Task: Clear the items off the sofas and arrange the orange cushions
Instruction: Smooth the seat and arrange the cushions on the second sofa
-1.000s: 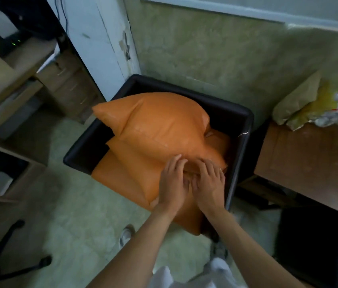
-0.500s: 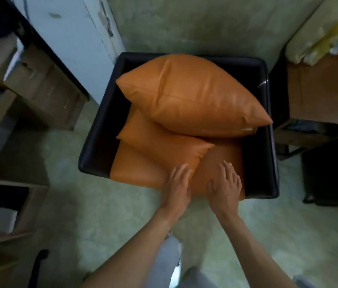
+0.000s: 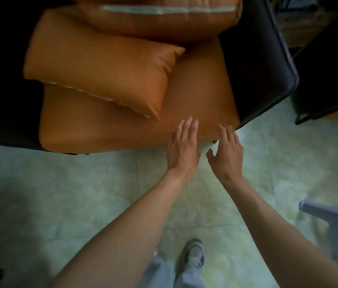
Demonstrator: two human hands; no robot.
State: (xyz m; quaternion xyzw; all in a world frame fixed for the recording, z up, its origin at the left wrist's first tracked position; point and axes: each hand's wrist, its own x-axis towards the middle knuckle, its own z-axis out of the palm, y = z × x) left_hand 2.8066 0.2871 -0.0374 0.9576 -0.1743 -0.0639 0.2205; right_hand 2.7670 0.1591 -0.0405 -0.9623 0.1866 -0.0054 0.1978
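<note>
A black sofa chair (image 3: 267, 59) holds three orange cushions. The flat seat cushion (image 3: 201, 90) lies at the bottom and juts over the front edge. A smaller cushion (image 3: 101, 67) rests on its left part, and a third cushion (image 3: 159, 21) lies behind at the top of the view. My left hand (image 3: 182, 148) is stretched out with straight fingers, its fingertips over the seat cushion's front edge. My right hand (image 3: 226, 150) is beside it, fingers spread and relaxed, at the cushion's front right corner. Neither hand holds anything.
Pale green tiled floor (image 3: 80, 194) fills the lower half. My shoe (image 3: 193, 254) and trouser leg stand below the hands. A grey piece of furniture (image 3: 334, 221) shows at the lower right. Dark furniture (image 3: 326, 80) stands right of the sofa chair.
The camera has tilted down and moved closer. Both hands have drawn back from the middle of the cushions to the seat cushion's front edge, and their fingers have straightened.
</note>
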